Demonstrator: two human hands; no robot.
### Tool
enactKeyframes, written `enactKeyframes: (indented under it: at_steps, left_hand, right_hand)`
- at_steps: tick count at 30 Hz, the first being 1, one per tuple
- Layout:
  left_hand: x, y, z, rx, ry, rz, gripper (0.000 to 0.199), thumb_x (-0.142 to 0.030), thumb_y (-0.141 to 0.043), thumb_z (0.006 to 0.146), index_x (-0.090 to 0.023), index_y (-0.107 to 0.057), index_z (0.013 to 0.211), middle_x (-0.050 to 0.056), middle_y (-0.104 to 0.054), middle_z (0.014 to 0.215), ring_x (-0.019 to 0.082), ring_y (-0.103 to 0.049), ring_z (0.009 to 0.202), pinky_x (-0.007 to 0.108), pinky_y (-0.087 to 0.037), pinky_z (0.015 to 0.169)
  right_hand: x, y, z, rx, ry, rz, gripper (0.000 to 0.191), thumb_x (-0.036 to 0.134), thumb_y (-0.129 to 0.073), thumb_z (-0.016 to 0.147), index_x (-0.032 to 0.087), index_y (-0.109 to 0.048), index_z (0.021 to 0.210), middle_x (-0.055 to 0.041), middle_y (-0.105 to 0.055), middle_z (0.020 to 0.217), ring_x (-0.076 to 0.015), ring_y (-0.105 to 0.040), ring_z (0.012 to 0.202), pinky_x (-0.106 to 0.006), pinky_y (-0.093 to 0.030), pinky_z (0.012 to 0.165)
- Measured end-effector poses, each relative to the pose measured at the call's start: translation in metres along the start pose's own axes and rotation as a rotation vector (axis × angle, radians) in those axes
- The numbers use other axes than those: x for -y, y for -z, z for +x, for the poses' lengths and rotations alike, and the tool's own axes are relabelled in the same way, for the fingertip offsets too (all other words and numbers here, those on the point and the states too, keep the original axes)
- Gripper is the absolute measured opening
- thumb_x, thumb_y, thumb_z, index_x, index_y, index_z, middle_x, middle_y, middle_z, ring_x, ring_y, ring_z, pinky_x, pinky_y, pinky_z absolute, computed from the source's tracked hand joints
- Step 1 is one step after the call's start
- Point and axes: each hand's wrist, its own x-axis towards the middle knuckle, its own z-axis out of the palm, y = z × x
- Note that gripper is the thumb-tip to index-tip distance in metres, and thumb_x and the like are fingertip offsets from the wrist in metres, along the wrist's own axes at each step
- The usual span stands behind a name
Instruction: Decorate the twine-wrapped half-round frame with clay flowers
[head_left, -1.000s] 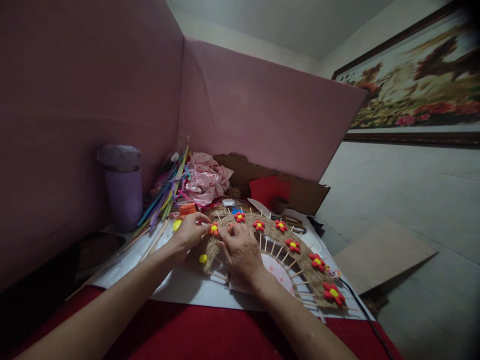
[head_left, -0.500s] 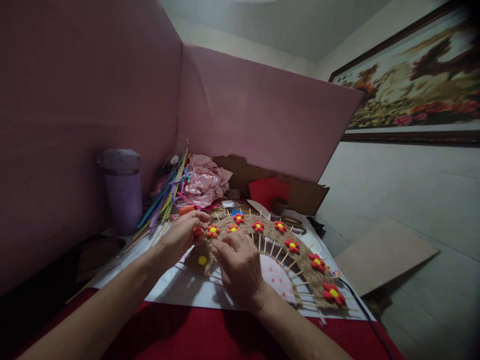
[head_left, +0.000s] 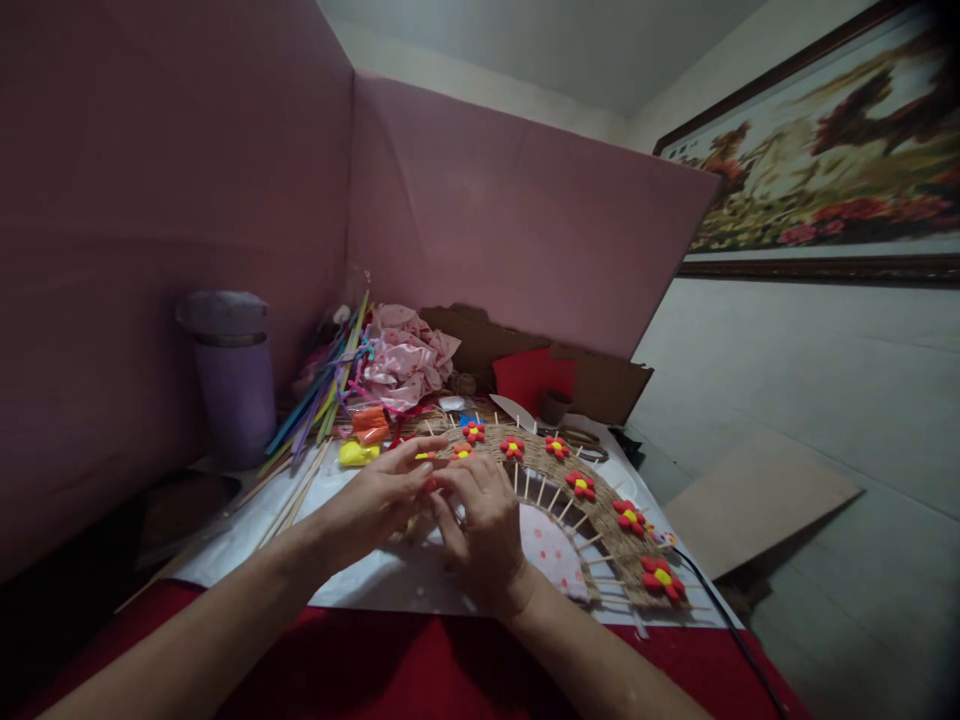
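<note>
My left hand [head_left: 382, 495] and my right hand [head_left: 480, 525] meet over the left part of a woven twine arch [head_left: 600, 520]. A small orange-red piece [head_left: 429, 485] shows between their fingertips; my left thumb and fingers pinch it, and my right fingertips press at its side. Red flowers with yellow centres, such as the one at the right end [head_left: 664, 580], sit along the arch. Thin sticks cross the arch, and a dotted white fabric half-circle [head_left: 551, 550] lies inside it. My hands hide the arch's left end.
Yellow clay [head_left: 358, 454] and an orange packet [head_left: 370, 424] lie beyond my left hand. Behind are coloured pipe cleaners [head_left: 322, 385], crumpled pink fabric [head_left: 409, 355], a purple tumbler [head_left: 234, 385], a knife blade [head_left: 514, 411] and scissors [head_left: 581, 438]. A black cable [head_left: 724, 610] runs at the right.
My left hand has moved right to meet my right hand, fingertips together. The yellow clay and more of the orange packet have come into sight. The view has shifted slightly.
</note>
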Motion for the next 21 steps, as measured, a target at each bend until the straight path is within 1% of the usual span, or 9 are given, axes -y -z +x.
enactKeyframes:
  at_steps: [3,5,7,10,13,18,21]
  left_hand:
    - [0.0014,0.0063,0.0022,-0.003,-0.035,0.14,0.029,-0.035,-0.066,0.073,-0.016,-0.062,0.094,0.006,-0.064,0.088,0.013,-0.059,0.074,0.023,-0.045,0.066]
    - [0.0013,0.0095,0.0034,-0.017,-0.039,0.236,0.027,-0.034,-0.07,0.069,-0.013,-0.062,0.084,0.004,-0.063,0.074,0.011,-0.057,0.063,0.022,-0.043,0.059]
    - [0.0013,0.0107,0.004,-0.052,-0.049,0.27,0.028,-0.032,-0.074,0.065,-0.013,-0.06,0.08,0.002,-0.062,0.067,0.01,-0.055,0.056,0.022,-0.042,0.055]
    - [0.0008,0.01,0.0042,-0.085,-0.057,0.247,0.031,-0.031,-0.075,0.063,-0.014,-0.057,0.081,0.0,-0.061,0.065,0.01,-0.054,0.052,0.023,-0.042,0.052]
    - [-0.0017,0.009,0.0035,-0.088,-0.053,0.246,0.028,-0.03,-0.074,0.064,-0.014,-0.057,0.079,0.0,-0.06,0.064,0.01,-0.054,0.052,0.024,-0.043,0.052]
    - [-0.0068,0.0083,0.0021,-0.085,-0.073,0.233,0.025,-0.023,-0.074,0.062,-0.012,-0.059,0.078,0.001,-0.061,0.064,0.009,-0.054,0.053,0.023,-0.043,0.053]
    - [-0.0069,0.0082,0.0029,-0.088,-0.079,0.209,0.023,-0.021,-0.074,0.06,-0.012,-0.059,0.076,0.0,-0.061,0.063,0.009,-0.053,0.051,0.022,-0.042,0.052]
  right_hand:
    - [-0.0001,0.0003,-0.0001,-0.037,-0.032,0.052,0.011,0.024,-0.049,0.087,0.019,-0.06,0.089,-0.0059,-0.06,0.088,-0.0205,-0.05,0.085,-0.036,-0.039,0.078]
    - [-0.0005,0.0004,0.0001,-0.051,-0.045,0.078,0.01,0.023,-0.051,0.086,0.02,-0.06,0.089,-0.0054,-0.059,0.087,-0.0202,-0.05,0.084,-0.036,-0.04,0.077]
    - [-0.0012,0.0002,0.0005,-0.042,-0.047,0.105,0.01,0.024,-0.052,0.085,0.02,-0.06,0.089,-0.0052,-0.059,0.085,-0.0202,-0.05,0.083,-0.035,-0.04,0.075]
    - [-0.0023,-0.0001,0.0015,-0.019,-0.052,0.157,0.01,0.024,-0.052,0.085,0.02,-0.06,0.086,-0.0047,-0.059,0.082,-0.0196,-0.051,0.08,-0.034,-0.041,0.072]
    - [-0.0033,0.0004,0.0026,-0.014,-0.058,0.206,0.011,0.022,-0.049,0.086,0.019,-0.06,0.084,-0.0046,-0.059,0.079,-0.0186,-0.052,0.078,-0.032,-0.042,0.071]
    - [-0.0045,0.0025,0.0037,-0.012,-0.024,0.247,0.01,0.021,-0.05,0.085,0.019,-0.06,0.083,-0.0045,-0.061,0.079,-0.0175,-0.053,0.077,-0.031,-0.043,0.071]
    - [-0.0034,0.0026,0.0044,-0.016,-0.027,0.28,0.01,0.02,-0.051,0.085,0.019,-0.061,0.084,-0.0045,-0.061,0.078,-0.0173,-0.054,0.077,-0.031,-0.043,0.069]
